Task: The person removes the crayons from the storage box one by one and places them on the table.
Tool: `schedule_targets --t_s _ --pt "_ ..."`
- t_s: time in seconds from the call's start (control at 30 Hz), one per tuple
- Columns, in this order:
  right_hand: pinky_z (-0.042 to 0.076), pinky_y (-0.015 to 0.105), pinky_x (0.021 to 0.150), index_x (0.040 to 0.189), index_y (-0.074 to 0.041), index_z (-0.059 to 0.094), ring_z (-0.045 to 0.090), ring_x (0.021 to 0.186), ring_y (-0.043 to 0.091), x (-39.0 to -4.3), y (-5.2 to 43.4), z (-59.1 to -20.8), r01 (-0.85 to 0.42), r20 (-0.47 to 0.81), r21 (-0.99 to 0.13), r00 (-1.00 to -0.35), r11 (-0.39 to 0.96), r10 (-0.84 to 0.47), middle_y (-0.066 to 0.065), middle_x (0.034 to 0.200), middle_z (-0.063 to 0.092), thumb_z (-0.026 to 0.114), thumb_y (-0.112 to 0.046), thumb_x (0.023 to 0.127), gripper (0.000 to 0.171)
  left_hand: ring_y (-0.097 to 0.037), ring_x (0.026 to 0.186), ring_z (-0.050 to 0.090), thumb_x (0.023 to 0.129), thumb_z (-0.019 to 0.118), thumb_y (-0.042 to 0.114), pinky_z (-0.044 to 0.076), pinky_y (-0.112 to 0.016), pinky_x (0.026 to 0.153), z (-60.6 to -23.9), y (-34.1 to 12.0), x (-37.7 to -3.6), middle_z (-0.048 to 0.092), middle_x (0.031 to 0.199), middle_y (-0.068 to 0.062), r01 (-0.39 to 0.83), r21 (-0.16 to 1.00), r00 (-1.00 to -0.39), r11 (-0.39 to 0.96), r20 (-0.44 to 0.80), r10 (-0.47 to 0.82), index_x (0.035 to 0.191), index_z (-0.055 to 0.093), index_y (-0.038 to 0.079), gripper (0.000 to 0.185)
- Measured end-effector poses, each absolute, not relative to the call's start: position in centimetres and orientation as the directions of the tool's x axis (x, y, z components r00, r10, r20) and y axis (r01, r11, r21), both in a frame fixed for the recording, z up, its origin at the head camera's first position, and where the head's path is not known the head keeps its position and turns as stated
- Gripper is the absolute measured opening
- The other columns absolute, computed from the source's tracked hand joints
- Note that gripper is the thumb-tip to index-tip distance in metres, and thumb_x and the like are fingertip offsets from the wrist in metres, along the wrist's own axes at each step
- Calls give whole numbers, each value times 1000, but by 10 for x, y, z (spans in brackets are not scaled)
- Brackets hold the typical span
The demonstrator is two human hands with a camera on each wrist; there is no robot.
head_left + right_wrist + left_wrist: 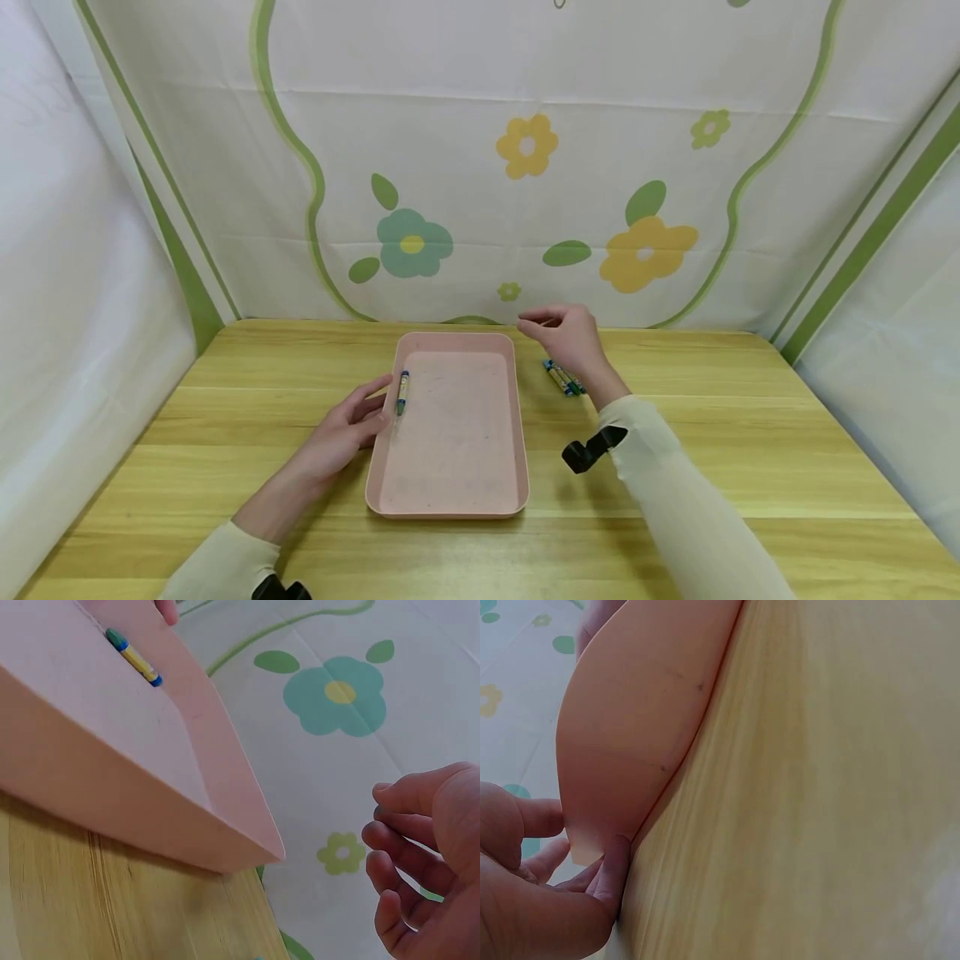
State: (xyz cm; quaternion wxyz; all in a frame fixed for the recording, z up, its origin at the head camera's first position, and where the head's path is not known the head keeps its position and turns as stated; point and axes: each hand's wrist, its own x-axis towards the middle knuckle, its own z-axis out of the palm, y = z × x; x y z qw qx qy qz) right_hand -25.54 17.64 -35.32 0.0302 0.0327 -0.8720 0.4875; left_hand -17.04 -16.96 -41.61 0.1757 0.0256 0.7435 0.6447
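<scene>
A shallow pink tray [450,508] sits on the table, with one crayon [402,392] lying along its left side. The crayon has a green tip and a yellow and blue wrapper. My left hand [352,425] holds the tray's left side, and in the left wrist view its fingers [615,874] reach the rim and the base of the outer wall. Past the tray's far right corner, my right hand [566,337] is raised with loosely bent fingers and nothing between them. A small group of crayons [558,379] lies below it, partly hidden by the wrist.
The wooden table [675,467] extends to both sides of the tray. A white cloth with printed flowers [480,200] hangs at the back, and plain white cloth panels [90,275] stand left and right. Black wrist mounts [592,450] sit on both sleeves.
</scene>
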Motion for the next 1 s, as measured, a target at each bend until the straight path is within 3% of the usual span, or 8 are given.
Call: schedule_targets --t_s 0.3,1.0 --pt "56 32 78 117 -19 83 69 102 23 -259 148 -350 -153 122 -838 -988 524 -94 4 121 78 77 -32 98 25 -36 150 46 112 52 16 51 -23 98 -415 -169 -169 35 171 -21 -186 971 -937 150 -221 270 168 29 19 62" --pt "57 27 69 114 -19 84 70 90 18 -261 84 -356 -217 127 -834 -970 508 -206 0 110 81 82 -26 94 21 -38 152 43 112 52 16 50 -25 101 -413 -170 -169 33 172 -21 -189 969 -934 156 -227 277 169 28 20 61"
